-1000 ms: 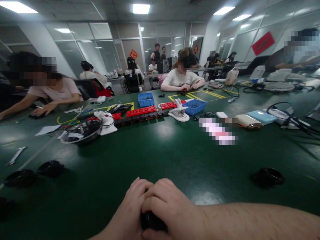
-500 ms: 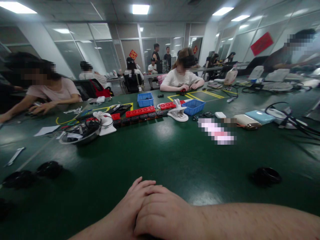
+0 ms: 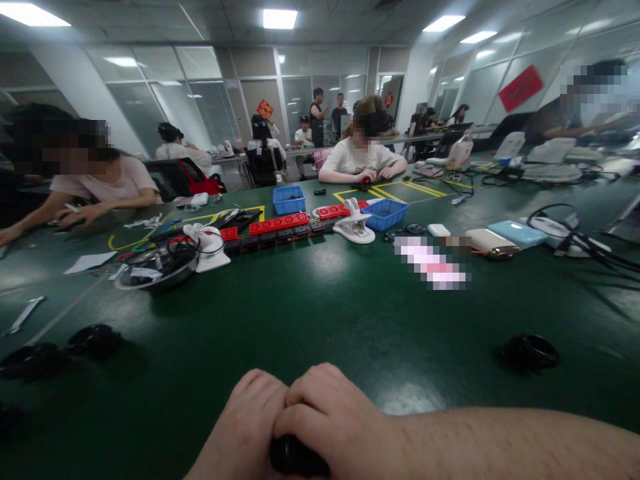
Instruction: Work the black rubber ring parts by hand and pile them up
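I can read no text. The red diamond-shaped paper sign [image 3: 266,108] on the glass partition [image 3: 220,100] and the red rectangular banner [image 3: 523,87] at right carry marks too blurred to make out; the small black object [image 3: 295,457] in my grip shows none.

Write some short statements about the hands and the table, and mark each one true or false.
1. The left hand and the right hand close together on a small black object. True.
2. A black round part lies on the table, to the right of the hands and apart from them. True.
3. The table is red. False: it is green.
4. The blue baskets touch the hands. False: they stand far across the table, by the red power strips.
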`<state>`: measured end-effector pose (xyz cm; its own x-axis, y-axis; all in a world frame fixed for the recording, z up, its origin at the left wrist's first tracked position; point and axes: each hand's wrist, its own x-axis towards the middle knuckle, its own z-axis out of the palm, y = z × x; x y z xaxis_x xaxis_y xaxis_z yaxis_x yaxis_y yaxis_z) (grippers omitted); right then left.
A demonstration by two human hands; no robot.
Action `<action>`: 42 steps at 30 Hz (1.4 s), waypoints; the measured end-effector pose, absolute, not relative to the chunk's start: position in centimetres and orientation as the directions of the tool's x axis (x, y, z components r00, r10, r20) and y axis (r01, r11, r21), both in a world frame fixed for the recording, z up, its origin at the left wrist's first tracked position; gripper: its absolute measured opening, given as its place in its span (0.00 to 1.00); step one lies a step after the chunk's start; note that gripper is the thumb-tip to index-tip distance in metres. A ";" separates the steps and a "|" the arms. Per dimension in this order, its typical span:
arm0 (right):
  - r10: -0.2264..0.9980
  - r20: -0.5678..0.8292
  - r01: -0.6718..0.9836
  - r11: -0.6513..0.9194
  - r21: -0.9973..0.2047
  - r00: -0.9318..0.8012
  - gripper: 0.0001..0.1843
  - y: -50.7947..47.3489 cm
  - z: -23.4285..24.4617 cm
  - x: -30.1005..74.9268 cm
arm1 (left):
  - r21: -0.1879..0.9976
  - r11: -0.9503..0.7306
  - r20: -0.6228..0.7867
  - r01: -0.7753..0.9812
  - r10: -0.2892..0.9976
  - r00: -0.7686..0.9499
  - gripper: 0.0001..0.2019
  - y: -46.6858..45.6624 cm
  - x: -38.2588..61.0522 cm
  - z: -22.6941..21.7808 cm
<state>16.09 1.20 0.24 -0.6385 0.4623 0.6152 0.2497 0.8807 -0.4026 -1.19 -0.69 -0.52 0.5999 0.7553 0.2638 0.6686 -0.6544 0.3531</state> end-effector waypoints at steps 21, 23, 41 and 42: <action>0.299 0.664 0.033 0.924 -0.382 -0.685 0.08 1.4 1.1 16.4 | 0.533 -0.605 -0.003 0.591 0.697 0.717 0.30 0.8 -1.7 2.2; 0.361 0.657 0.092 0.909 -0.407 -0.662 0.13 1.2 1.2 16.6 | 0.527 -0.625 0.069 0.576 0.707 0.704 0.48 0.8 -2.1 1.1; 0.526 0.540 0.195 0.810 -0.553 -0.656 0.13 1.0 1.7 16.5 | 0.479 -0.578 0.109 0.660 0.786 0.609 0.16 0.3 -1.0 1.1; 0.502 0.560 0.164 0.823 -0.544 -0.659 0.13 1.0 1.7 16.5 | 0.493 -0.577 0.091 0.651 0.778 0.621 0.16 0.5 -1.0 1.5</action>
